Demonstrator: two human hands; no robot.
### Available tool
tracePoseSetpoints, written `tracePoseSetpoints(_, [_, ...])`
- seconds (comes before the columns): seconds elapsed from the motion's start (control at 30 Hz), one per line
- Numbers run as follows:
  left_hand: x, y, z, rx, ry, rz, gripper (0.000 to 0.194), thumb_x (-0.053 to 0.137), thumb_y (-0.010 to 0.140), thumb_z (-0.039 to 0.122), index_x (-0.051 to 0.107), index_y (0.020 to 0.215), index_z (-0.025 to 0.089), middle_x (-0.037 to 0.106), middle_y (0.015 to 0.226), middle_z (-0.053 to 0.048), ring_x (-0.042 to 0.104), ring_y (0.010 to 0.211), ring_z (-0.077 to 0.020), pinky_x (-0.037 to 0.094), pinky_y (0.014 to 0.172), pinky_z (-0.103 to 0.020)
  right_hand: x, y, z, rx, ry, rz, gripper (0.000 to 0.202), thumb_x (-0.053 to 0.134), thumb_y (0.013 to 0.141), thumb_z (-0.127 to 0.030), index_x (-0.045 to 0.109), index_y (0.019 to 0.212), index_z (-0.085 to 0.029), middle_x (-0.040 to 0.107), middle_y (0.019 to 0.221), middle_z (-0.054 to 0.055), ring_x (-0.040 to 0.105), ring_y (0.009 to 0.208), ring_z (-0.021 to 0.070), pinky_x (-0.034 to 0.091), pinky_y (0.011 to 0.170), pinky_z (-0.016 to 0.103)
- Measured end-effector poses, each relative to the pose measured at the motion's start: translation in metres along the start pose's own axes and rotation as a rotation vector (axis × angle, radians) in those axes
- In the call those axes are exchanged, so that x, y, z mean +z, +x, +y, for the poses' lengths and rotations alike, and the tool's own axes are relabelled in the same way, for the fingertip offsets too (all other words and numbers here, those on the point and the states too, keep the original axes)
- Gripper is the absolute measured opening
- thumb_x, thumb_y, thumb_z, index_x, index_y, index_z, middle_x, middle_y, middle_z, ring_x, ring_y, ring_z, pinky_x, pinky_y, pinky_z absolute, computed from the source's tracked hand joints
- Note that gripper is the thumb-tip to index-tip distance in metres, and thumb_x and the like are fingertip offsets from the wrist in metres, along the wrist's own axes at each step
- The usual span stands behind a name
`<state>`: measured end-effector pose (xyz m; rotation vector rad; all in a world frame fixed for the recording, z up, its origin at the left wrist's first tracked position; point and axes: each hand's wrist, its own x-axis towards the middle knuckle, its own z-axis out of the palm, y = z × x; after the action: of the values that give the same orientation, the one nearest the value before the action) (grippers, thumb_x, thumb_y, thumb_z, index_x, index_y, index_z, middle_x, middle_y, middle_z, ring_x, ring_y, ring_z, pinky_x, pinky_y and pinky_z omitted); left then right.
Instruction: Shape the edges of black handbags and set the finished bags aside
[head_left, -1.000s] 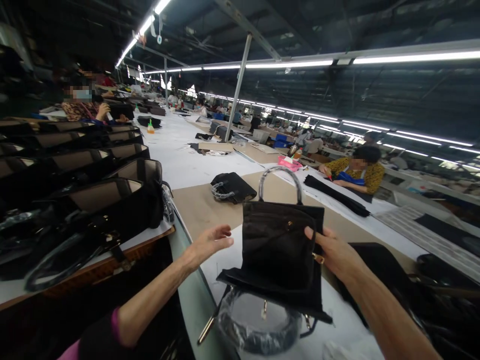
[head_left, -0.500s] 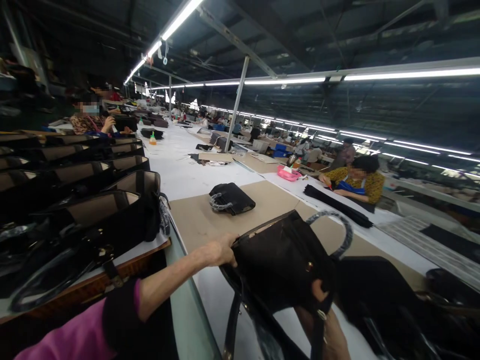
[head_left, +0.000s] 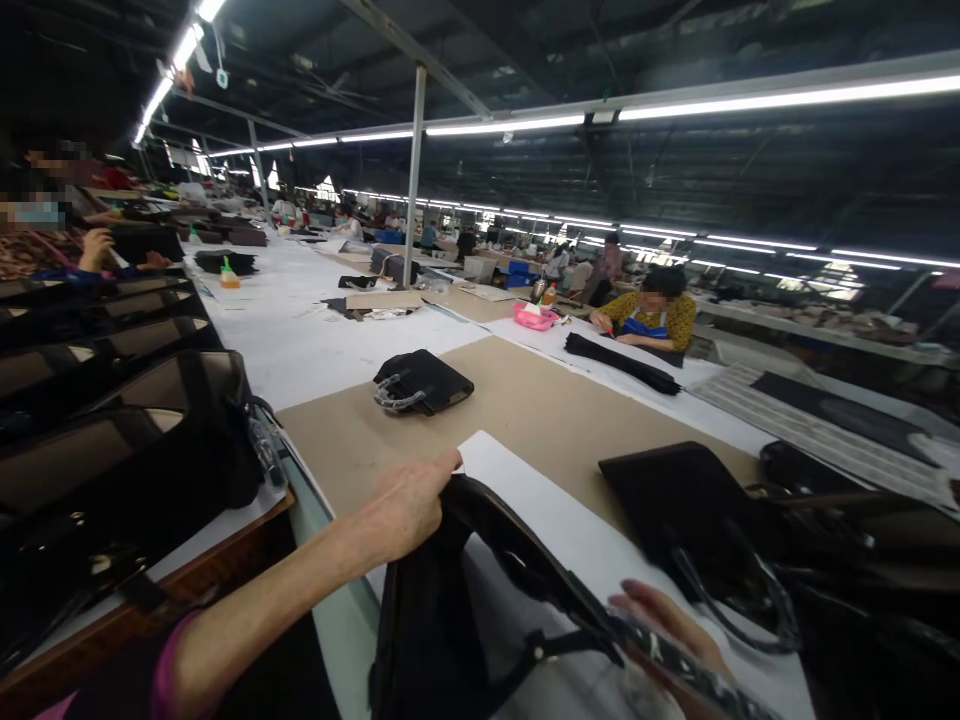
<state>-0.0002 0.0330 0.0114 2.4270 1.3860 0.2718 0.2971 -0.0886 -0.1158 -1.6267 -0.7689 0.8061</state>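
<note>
Two bare hands work at a black handbag [head_left: 427,625] low in the view, tilted above the near edge of the white-topped bench [head_left: 262,335]. The left hand [head_left: 409,503] is closed around the upper corner of the bag's dark edge, its fingertips mostly hidden. The right hand [head_left: 667,620] lies behind a plastic-wrapped handle [head_left: 694,662], its fingers loosely curled; whether it grips anything is not clear, since the handle covers part of it.

Beyond them, a smaller black handbag [head_left: 426,382] lies flat on a brown sheet [head_left: 540,385], its wrapped handles toward the left. Just beside the right hand, a black flap [head_left: 679,485] rests partly on that sheet among other dark pieces. Farther back stand a pink tray [head_left: 535,318] and a stack of black strips [head_left: 622,362], near a co-worker in a yellow patterned top [head_left: 679,318]. Rows of black bags [head_left: 217,440] fill the left side.
</note>
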Motion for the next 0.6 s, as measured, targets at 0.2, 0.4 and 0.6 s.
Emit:
tracePoseSetpoints(0.2, [0.000,0.020,0.011,0.070,0.111,0.009,0.044,0.037,0.063,0.004,0.051,0.100,0.024,0.063,0.081,-0.004,0.060,0.077,-0.0226,0.038,0.059,-0.028,-0.056,-0.006,-0.035,-0.022,0.150,0.128,0.045,0.061,0.068,-0.047,0.055,0.102,-0.019,0.063,0.106,0.009,0.057,0.101,0.0261,0.048,0.085,0.035])
tracePoseSetpoints(0.4, [-0.013,0.026,0.028,0.127,0.079,-0.048,0.031,0.041,0.067,0.007,0.055,0.091,0.023,0.063,0.083,-0.004,0.058,0.083,-0.0199,0.039,0.067,-0.026,-0.043,-0.038,-0.083,-0.457,-0.622,-0.169,0.060,0.064,0.064,-0.046,0.051,0.120,-0.027,0.056,0.121,0.006,0.050,0.111,0.0286,0.044,0.091,0.038])
tracePoseSetpoints(0.6, [-0.019,0.017,0.015,0.136,0.019,-0.128,0.029,0.041,0.068,0.008,0.054,0.087,0.024,0.061,0.084,-0.001,0.057,0.082,-0.0181,0.040,0.066,-0.025,0.015,-0.026,-0.100,-0.752,-0.905,-0.129,0.049,0.058,0.073,-0.039,0.051,0.118,-0.022,0.055,0.120,0.007,0.052,0.108,0.0240,0.045,0.089,0.036])
